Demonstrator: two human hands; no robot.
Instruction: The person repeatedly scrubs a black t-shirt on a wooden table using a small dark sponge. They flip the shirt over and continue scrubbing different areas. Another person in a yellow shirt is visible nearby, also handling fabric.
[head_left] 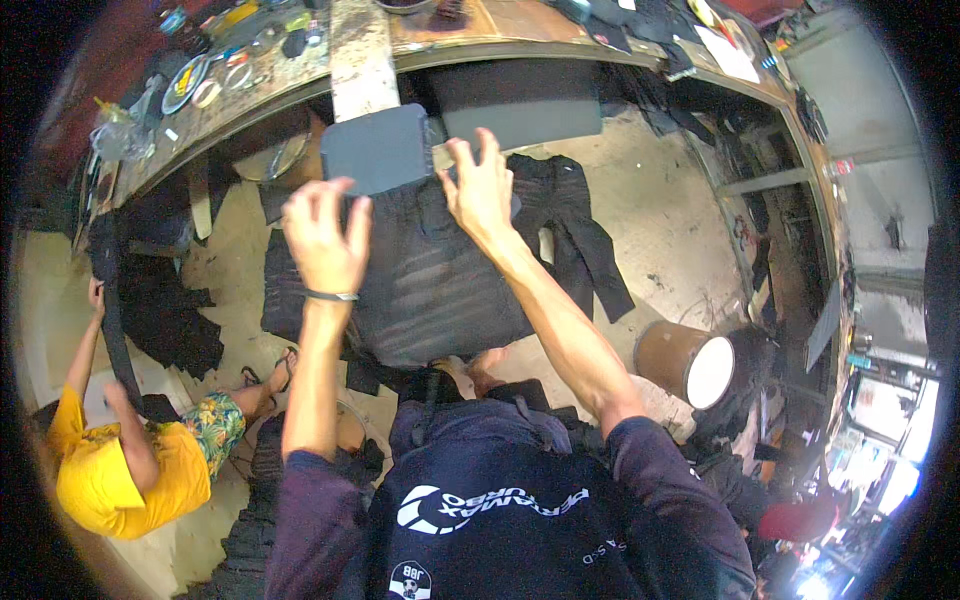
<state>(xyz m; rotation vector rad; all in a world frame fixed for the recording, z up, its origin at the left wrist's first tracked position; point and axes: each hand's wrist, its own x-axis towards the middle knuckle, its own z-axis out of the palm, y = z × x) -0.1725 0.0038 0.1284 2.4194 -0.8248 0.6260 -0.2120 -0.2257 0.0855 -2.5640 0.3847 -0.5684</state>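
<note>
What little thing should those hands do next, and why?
Perhaps the left hand and right hand should grasp the black cloth: both look open, seemingly gripping nothing, and the cloth lies beneath them, at the near end of the grey board.

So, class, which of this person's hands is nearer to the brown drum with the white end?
Right. In the picture, the right hand is up and left of the brown drum, apart from it; the left hand is farther left, beyond the right.
</note>
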